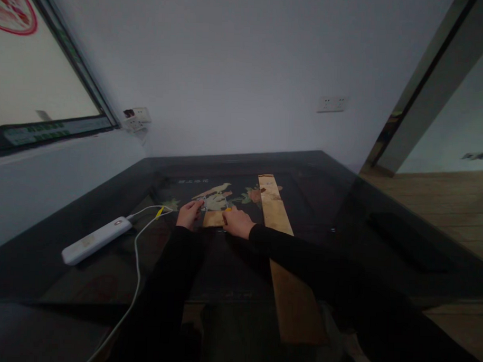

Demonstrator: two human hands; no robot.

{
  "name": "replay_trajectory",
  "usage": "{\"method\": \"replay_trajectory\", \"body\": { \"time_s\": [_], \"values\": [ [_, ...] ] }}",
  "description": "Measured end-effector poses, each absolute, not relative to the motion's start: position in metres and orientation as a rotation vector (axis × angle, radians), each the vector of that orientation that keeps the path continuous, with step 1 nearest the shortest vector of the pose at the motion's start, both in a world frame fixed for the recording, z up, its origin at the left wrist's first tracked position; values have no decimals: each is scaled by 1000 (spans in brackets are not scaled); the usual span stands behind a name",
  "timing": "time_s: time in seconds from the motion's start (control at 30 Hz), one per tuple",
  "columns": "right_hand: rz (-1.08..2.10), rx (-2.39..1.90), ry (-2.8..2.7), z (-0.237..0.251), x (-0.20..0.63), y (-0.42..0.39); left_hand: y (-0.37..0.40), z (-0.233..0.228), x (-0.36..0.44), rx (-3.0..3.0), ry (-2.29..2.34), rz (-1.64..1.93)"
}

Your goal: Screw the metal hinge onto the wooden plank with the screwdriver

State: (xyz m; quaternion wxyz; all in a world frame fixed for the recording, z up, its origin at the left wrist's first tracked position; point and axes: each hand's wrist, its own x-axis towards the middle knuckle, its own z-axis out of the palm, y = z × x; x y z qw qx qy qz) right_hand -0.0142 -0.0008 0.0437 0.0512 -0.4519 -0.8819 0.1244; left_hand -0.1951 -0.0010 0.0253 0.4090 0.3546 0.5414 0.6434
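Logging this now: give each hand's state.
Left hand: fingers bent, resting at the tan piece; grip unclear.
Right hand: pressing on it; grip unclear.

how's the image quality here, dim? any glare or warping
Head view: dim overall, the dark glossy table reflecting the pale wall as a soft sheen; wide-angle warping bends the window frame and doorway; the black sleeves merge into the tabletop; the left hand and right hand on a small tan piece look soft and small, fingers hard to resolve; the white power bank is the brightest thing on the table.
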Motion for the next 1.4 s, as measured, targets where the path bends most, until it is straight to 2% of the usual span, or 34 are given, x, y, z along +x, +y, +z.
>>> {"method": "replay_trajectory", "body": {
  "time_s": [0.37, 0.53, 0.87, 1.17, 1.4],
  "values": [
    [437, -1409, -2570, 47, -88, 6, 1, 27, -218, 796, 1304, 1733],
    [487, -1427, -2528, 44, -97, 13, 2, 26, -216, 798, 1337, 1717],
    [491, -1450, -2520, 42, -76, 20, 2, 24, -210, 809, 1343, 1669],
    [534, -1370, -2618, 61, -46, 23, 0, 28, -201, 842, 1343, 1606],
    [737, -930, -2420, 81, 39, 33, -5, 30, -172, 992, 1297, 1491]
  ]
}}
